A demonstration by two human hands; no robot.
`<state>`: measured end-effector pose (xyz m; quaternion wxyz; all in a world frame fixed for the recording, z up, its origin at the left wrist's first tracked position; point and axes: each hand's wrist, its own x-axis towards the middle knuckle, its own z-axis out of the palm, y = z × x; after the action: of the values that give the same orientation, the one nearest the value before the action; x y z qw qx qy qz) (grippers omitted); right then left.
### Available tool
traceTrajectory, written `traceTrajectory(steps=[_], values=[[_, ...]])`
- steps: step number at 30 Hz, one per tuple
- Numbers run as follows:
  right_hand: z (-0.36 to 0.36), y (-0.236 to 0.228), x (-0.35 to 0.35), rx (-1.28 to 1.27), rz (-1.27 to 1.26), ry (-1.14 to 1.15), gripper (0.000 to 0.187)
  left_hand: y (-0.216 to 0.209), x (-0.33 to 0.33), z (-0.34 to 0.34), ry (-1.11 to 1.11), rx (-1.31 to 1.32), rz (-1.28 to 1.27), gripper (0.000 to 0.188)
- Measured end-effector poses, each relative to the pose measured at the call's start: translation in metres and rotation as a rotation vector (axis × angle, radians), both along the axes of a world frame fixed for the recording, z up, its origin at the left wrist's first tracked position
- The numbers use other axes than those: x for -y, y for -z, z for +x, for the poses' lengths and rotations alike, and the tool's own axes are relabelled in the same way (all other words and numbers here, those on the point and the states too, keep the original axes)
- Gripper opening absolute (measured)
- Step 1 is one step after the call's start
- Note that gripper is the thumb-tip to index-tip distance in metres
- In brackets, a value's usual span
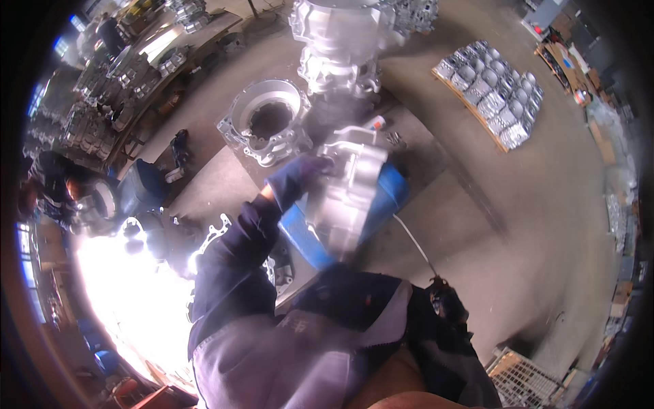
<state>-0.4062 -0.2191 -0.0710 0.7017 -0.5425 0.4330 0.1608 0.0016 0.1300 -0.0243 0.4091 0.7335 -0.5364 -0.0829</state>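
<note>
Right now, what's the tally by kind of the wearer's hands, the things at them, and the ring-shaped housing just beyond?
Hands: 2 (left hand, right hand)
Metal casting at the left: 1
Thin rod-like tool at the right: 1
Ring-shaped housing: 1
Total: 5

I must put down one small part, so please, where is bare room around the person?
The pale surface between the ring-shaped housing and left sleeve looks bare; so does the floor this side of the castings pallet. Crowded: around the left hand, with casting, blue block and, beyond, housing stack.
</note>
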Motion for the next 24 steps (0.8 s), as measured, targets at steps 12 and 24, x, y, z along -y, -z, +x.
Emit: traceTrajectory(steps=[12, 24], values=[[0.027, 0.032, -0.001, -0.03, -0.028, 0.099, 0.023, -0.087, -0.047, 0.124, -0.735, -0.261, 0.275, 0.022], [0.035, 0.041, -0.004, -0.078, -0.074, 0.142, 0.021, 0.086, -0.045, 0.208, -1.033, 0.305, 0.872, 0.041]])
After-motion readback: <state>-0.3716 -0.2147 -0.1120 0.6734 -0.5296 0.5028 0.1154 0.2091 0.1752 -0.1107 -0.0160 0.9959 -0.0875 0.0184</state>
